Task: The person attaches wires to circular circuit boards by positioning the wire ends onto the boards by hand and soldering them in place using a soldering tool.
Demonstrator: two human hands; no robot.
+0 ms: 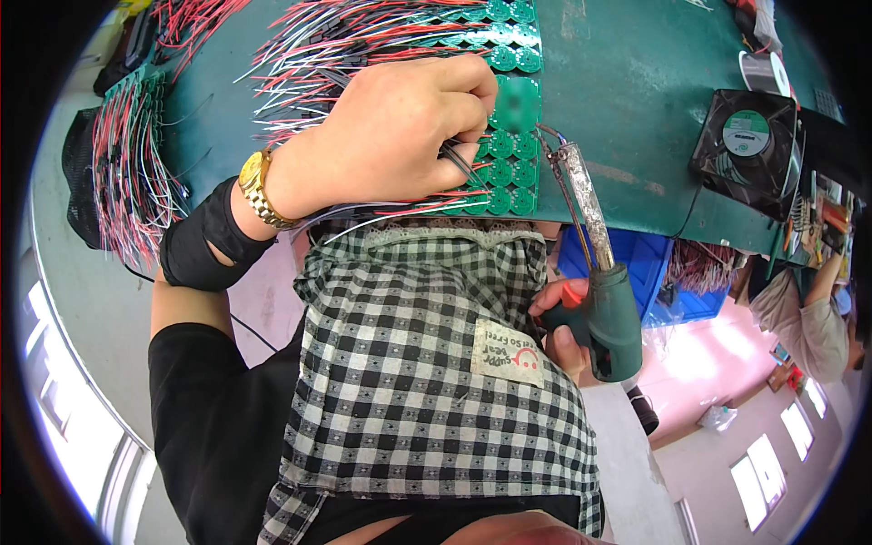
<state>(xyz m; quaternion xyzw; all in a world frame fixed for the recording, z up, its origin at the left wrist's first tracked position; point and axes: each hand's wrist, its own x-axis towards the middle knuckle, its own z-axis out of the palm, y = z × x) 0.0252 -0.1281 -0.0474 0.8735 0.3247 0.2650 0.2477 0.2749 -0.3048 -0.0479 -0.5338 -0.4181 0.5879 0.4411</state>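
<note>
My left hand [413, 127], a gold watch [257, 186] on its wrist, is over a row of green circuit boards [513, 173] at the table's near edge. Its fingers are pinched together around thin dark wires [461, 162], whose tips are partly hidden. Red, white and black wires [363, 54] fan out leftward from the boards, some passing under my hand and forearm. My right hand [563, 331] is wrapped around the handle of a dark green soldering gun [614, 322] with a red trigger. The gun's metal tip [545, 129] points up beside the boards' right edge, apparently close to them.
A black fan [749, 145] stands at the table's right, with a solder spool [764, 73] behind it. More wired boards [136, 173] hang over the left edge. Blue bins [649, 272] sit below the table's right side. Another person [804, 318] is at far right.
</note>
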